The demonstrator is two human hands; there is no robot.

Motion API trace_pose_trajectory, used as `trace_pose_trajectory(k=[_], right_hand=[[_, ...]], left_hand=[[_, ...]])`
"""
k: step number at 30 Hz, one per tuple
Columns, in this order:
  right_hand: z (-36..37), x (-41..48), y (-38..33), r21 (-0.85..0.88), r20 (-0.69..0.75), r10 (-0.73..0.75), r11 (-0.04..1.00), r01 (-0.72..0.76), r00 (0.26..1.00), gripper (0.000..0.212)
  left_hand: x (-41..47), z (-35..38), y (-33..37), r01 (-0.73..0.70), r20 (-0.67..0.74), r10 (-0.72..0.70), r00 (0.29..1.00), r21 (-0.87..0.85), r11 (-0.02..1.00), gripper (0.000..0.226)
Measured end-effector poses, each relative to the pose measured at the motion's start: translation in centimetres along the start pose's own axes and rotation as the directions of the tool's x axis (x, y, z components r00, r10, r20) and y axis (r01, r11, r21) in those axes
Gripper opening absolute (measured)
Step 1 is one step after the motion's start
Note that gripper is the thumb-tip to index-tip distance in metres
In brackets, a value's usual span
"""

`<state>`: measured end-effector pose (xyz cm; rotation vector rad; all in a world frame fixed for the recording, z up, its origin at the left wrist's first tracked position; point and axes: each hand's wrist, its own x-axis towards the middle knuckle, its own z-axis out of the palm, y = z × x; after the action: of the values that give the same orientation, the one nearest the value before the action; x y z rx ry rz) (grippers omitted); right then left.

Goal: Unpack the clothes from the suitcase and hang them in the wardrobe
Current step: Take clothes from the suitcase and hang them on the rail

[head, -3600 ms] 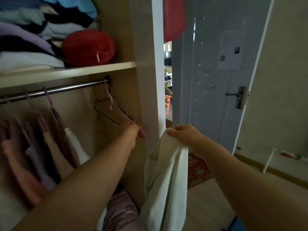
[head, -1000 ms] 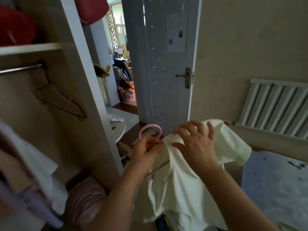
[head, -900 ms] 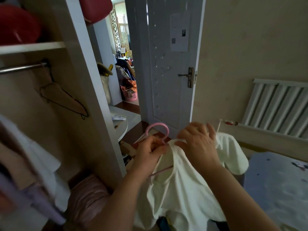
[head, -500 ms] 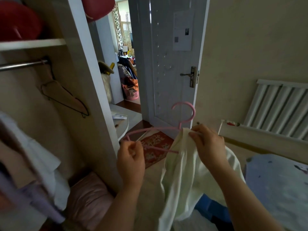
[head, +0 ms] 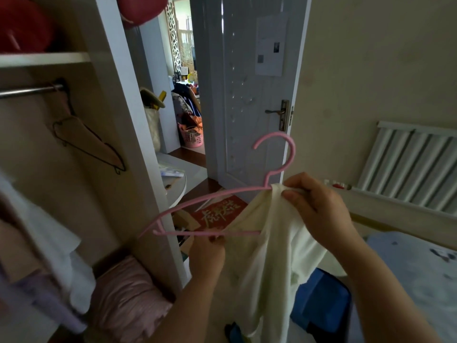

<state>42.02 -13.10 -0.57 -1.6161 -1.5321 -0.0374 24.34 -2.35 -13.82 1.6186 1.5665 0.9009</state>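
Fingers (head: pixel 295 196) of the right hand (head: pixel 319 211) pinch a bunched fold of the cream shirt (head: pixel 272 263) against the neck of the pink hanger (head: pixel 210 198), just below its hook. Lower and nearer the body, the left hand (head: pixel 207 256) has its fingertips closed on the hanger's bottom bar where the shirt's edge meets it. Whether they catch cloth as well I cannot tell. The shirt hangs in the air between the two hands, gathered over the hanger's right half only and trailing down past a blue case (head: pixel 321 300), likely the suitcase; the hanger's left shoulder is bare.

The hanger's long axis runs across the body, sloping down to the left, its bare end pointing at the wardrobe side panel (head: pixel 128 144). The step in hand looks to be dressing the hanger: the collar needs drawing leftward over that bare shoulder, and the left hand is the nearer one for it.

Beyond, the wardrobe rail (head: pixel 29 91) sits up and to the left of both hands, well apart, with a black wire hanger (head: pixel 86 142) at its right end — the pink hook's opening faces that way. Farthest off stands the open white door (head: pixel 247 107).
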Motion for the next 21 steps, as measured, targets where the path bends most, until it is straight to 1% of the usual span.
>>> trace_pose_trajectory(k=[1, 2, 3, 4, 5, 6, 7, 9, 11, 12, 14, 16, 19, 21], right_hand=[[-0.6, 0.0, 0.5, 0.0, -0.022, 0.021, 1.0, -0.021, 1.0, 0.003], [-0.9, 0.0, 1.0, -0.002, -0.038, 0.042, 0.999, -0.042, 0.998, 0.003], [-1.3, -0.2, 1.7, -0.011, -0.054, 0.062, 0.998, -0.063, 0.997, 0.003], [-1.7, -0.3, 2.2, -0.022, -0.072, 0.077, 0.997, -0.079, 0.994, 0.003], [-1.9, -0.5, 2.8, -0.035, -0.087, 0.082, 0.996, -0.086, 0.993, 0.003], [-2.0, -0.8, 3.3, -0.044, -0.098, 0.085, 0.995, -0.09, 0.992, 0.004], [-2.1, -1.1, 3.6, -0.049, -0.099, 0.09, 0.994, -0.096, 0.991, 0.005], [-2.2, -1.5, 4.2, -0.05, -0.089, 0.104, 0.993, -0.109, 0.991, 0.008], [-2.1, -1.8, 4.8, -0.05, -0.08, 0.121, 0.991, -0.125, 0.989, 0.008], [-1.9, -1.9, 5.1, -0.051, -0.076, 0.126, 0.99, -0.13, 0.989, 0.009], [-1.7, -2.0, 5.5, -0.048, -0.078, 0.119, 0.991, -0.123, 0.99, 0.008], [-1.4, -2.0, 5.7, -0.035, -0.101, 0.102, 0.994, -0.106, 0.99, 0.011], [-1.2, -2.2, 5.6, -0.017, -0.148, 0.127, 0.991, -0.131, 0.981, 0.014], [-1.2, -2.3, 5.5, -0.051, -0.178, 0.129, 0.989, -0.14, 0.976, 0.013]], left_hand=[[0.1, -0.3, 0.1, 0.033, -0.007, -0.032, 0.999, 0.016, 0.999, 0.011], [0.2, -0.7, 0.1, 0.069, 0.007, -0.069, 0.998, -0.002, 0.998, 0.012], [0.5, -1.0, 0.2, 0.14, 0.044, -0.137, 0.99, -0.104, 0.985, 0.012], [0.6, -1.5, 0.5, 0.252, 0.123, -0.226, 0.966, -0.28, 0.926, 0.01], [0.6, -2.0, 0.8, 0.384, 0.242, -0.305, 0.921, -0.447, 0.808, 0.009], [0.6, -2.5, 1.1, 0.492, 0.364, -0.335, 0.869, -0.566, 0.662, 0.01], [0.7, -2.9, 1.1, 0.552, 0.448, -0.323, 0.833, -0.64, 0.535, 0.012], [1.1, -3.8, 1.2, 0.59, 0.512, -0.295, 0.807, -0.719, 0.367, 0.016], [1.4, -4.6, 1.3, 0.573, 0.505, -0.281, 0.816, -0.77, 0.279, 0.015], [1.4, -5.0, 1.4, 0.561, 0.493, -0.279, 0.824, -0.781, 0.274, 0.013], [1.7, -5.4, 1.6, 0.538, 0.46, -0.29, 0.839, -0.779, 0.322, 0.012], [2.0, -5.9, 1.8, 0.5, 0.408, -0.291, 0.865, -0.751, 0.432, 0.013], [2.9, -6.3, 1.6, 0.417, 0.324, -0.263, 0.909, -0.664, 0.621, 0.014], [3.1, -6.7, 1.5, 0.378, 0.281, -0.257, 0.925, -0.592, 0.712, 0.02]])
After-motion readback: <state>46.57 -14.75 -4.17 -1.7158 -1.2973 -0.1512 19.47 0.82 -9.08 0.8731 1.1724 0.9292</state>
